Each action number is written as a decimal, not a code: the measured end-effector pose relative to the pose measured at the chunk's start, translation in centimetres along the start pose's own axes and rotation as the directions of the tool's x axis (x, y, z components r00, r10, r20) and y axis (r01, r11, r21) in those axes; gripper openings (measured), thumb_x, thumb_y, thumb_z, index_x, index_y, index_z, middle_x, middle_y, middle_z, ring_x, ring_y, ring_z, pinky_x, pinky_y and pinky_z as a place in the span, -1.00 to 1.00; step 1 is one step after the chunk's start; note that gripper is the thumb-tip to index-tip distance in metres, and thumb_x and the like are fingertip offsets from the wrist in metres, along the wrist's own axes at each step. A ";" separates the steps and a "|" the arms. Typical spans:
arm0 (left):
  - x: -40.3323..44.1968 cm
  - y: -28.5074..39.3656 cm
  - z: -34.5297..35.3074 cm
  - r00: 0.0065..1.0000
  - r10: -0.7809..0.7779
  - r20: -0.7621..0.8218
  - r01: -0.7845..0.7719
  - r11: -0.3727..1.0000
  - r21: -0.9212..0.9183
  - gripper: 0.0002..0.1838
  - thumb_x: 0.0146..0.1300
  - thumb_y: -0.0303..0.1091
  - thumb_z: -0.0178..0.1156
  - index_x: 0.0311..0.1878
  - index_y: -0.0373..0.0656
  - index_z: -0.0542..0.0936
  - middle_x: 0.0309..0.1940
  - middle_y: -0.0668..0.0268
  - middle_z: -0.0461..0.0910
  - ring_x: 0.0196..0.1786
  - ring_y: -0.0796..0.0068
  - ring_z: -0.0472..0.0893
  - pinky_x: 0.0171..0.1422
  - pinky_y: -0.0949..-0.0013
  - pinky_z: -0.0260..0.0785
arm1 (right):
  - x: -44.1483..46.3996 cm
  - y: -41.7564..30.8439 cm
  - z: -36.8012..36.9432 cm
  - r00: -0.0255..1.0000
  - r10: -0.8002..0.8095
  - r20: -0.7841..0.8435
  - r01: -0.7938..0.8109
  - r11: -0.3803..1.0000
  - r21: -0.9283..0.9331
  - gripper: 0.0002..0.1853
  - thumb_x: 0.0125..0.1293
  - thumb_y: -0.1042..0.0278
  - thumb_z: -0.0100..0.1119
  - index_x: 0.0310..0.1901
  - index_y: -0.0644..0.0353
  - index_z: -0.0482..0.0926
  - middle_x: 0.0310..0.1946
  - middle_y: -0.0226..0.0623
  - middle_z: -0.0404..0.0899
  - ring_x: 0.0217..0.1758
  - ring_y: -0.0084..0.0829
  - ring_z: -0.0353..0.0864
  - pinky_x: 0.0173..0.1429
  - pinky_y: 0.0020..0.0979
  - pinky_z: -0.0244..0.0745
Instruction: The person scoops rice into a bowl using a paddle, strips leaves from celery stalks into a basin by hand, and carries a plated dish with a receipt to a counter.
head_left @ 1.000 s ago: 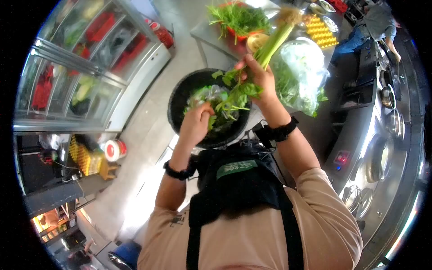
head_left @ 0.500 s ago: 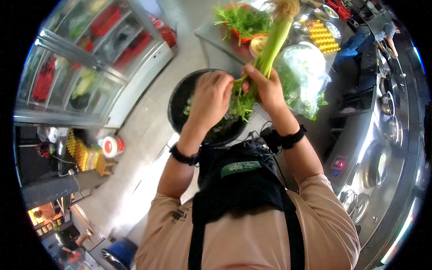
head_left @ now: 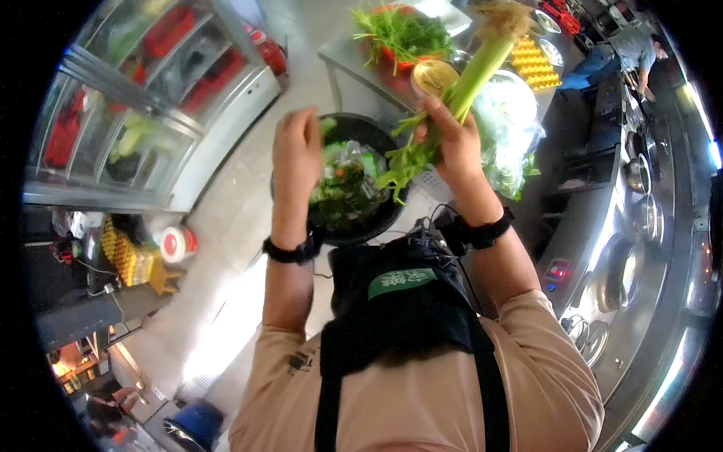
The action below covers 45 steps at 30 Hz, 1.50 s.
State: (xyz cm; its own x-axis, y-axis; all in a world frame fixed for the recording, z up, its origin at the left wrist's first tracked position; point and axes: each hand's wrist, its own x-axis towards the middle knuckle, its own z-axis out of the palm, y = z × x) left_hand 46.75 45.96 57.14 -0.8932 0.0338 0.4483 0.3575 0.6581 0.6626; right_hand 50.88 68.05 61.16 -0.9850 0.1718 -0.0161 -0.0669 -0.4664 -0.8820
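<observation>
My right hand (head_left: 456,145) is closed around a bunch of celery (head_left: 482,69), its pale roots pointing up and away and its leaves hanging near my fingers. To the left, my left hand (head_left: 297,154) is raised over the left side of a round black bin (head_left: 378,132). Its fingers are smeared by motion, with a blurred green bit beside them, so I cannot make out their grip. Inside the bin lie green scraps (head_left: 348,200) and some clear plastic. A plastic bag of leafy greens (head_left: 506,113) is just right of my right hand.
Ahead, a metal table (head_left: 343,56) carries a red basket of greens (head_left: 403,38), a tan round container (head_left: 434,77) and yellow egg trays (head_left: 535,64). A glass-door fridge (head_left: 188,120) stands left. A steel counter (head_left: 602,248) runs along the right, where another person (head_left: 633,51) works.
My left hand has moved left, away from the celery, exposing the scraps in the bin. The celery has shifted slightly right in my right hand.
</observation>
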 end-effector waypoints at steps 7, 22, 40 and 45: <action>-2.0 7.5 0.4 0.957 0.264 0.116 -0.226 0.937 -0.266 -0.84 0.12 -0.38 0.25 -0.36 -0.21 0.47 -0.32 0.16 0.47 -0.21 0.10 0.47 -0.14 0.15 0.31 | -0.6 0.2 0.7 0.998 -0.019 -0.057 0.013 0.995 -0.104 -0.79 0.32 0.26 0.18 -0.31 0.24 0.46 -0.59 -0.36 0.48 -0.57 -0.51 0.48 -0.47 -0.49 0.39; -6.8 12.8 8.6 0.939 0.155 0.306 0.063 0.799 -0.598 -0.85 0.23 -0.50 -0.09 -0.38 -0.32 0.45 -0.46 0.30 0.50 -0.38 0.52 0.46 -0.24 0.45 0.32 | -4.8 -1.2 -7.4 0.961 -0.079 -0.266 0.091 0.995 0.034 -0.81 0.34 0.31 0.14 -0.32 0.26 0.45 -0.52 -0.37 0.47 -0.54 -0.52 0.47 -0.47 -0.49 0.40; -14.8 38.4 29.8 0.716 0.194 0.671 0.016 0.955 -0.295 -0.62 0.32 -0.37 0.10 0.16 -0.26 0.37 -0.17 -0.02 0.58 -0.13 0.26 0.62 -0.07 0.25 0.43 | -11.5 -14.3 -38.5 0.949 0.220 -0.227 -0.133 0.929 0.345 -0.83 0.34 0.34 0.13 -0.19 0.28 0.50 -0.38 -0.38 0.50 -0.36 -0.51 0.47 -0.29 -0.47 0.42; -12.5 40.3 32.8 0.660 -0.125 0.741 0.275 0.958 -0.084 -0.84 0.42 -0.37 -0.04 -0.12 -0.22 0.49 -0.58 0.39 0.48 -0.58 0.69 0.38 -0.49 0.57 0.23 | -9.0 -15.9 -43.7 0.954 0.251 -0.166 -0.215 0.954 0.209 -0.74 0.35 0.31 0.11 -0.05 0.31 0.52 -0.34 -0.38 0.51 -0.28 -0.55 0.46 -0.23 -0.53 0.36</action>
State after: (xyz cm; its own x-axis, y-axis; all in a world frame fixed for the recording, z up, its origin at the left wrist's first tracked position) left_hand 63.41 96.72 58.56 -0.8362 0.4974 -0.2311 0.1196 0.5766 0.8082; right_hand 67.75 111.81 54.75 -0.9297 0.1908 -0.3151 0.1146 -0.6631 -0.7397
